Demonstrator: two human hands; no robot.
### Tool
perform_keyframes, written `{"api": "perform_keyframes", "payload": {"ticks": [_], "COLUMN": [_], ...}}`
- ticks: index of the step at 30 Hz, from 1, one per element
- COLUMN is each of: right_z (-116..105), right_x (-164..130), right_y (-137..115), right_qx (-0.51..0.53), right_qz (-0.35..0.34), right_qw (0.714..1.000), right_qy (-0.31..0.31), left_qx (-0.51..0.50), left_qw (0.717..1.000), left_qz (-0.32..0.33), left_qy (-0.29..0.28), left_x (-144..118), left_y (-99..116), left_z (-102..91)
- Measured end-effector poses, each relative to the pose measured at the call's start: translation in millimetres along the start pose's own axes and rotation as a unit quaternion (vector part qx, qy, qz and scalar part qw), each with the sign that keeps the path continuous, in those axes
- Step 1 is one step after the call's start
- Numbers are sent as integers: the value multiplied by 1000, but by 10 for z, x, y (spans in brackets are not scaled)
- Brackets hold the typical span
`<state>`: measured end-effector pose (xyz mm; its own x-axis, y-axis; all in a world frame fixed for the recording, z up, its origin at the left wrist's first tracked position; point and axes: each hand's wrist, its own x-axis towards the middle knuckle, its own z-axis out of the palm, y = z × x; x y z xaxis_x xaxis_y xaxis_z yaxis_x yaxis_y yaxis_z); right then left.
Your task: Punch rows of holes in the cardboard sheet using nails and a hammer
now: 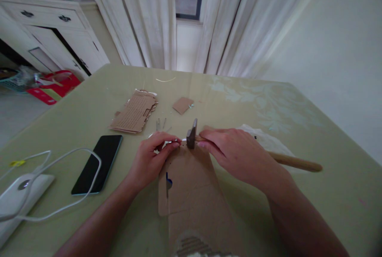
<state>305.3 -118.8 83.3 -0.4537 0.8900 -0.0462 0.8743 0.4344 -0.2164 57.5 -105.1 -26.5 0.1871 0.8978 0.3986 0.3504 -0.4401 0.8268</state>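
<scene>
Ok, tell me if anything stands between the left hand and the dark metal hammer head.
Only a small whitish bit shows in the narrow gap between the left hand and the hammer head, near the far edge of the brown cardboard piece; it is too small to identify.

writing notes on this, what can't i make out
Head view:
Thin silvery metal piece: partly covered by the left hand, too small to identify.
Pale wooden hammer handle: middle hidden by the right hand.
Brown cardboard sheet: near end cut off by the bottom edge.
White oblong device: cut off by the left edge.
</scene>
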Motion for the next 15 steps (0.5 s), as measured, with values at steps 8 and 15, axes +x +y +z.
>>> {"api": "perform_keyframes", "payload": {"ticks": [8,15], "right_z": [-4,-134], "right_x": [4,14], "right_y": [-4,-109], "right_qx": [-14,63], "right_qz": [-2,-21], "right_qw": [1000,988], "right_qy": [2,137], "left_qx": [8,43], "left_qw": [999,997], "left_qz": [33,58], "left_qy": [-3,-6], "left_x": [13,22], "left_y": [27,114], "left_z": [2,-7]}}
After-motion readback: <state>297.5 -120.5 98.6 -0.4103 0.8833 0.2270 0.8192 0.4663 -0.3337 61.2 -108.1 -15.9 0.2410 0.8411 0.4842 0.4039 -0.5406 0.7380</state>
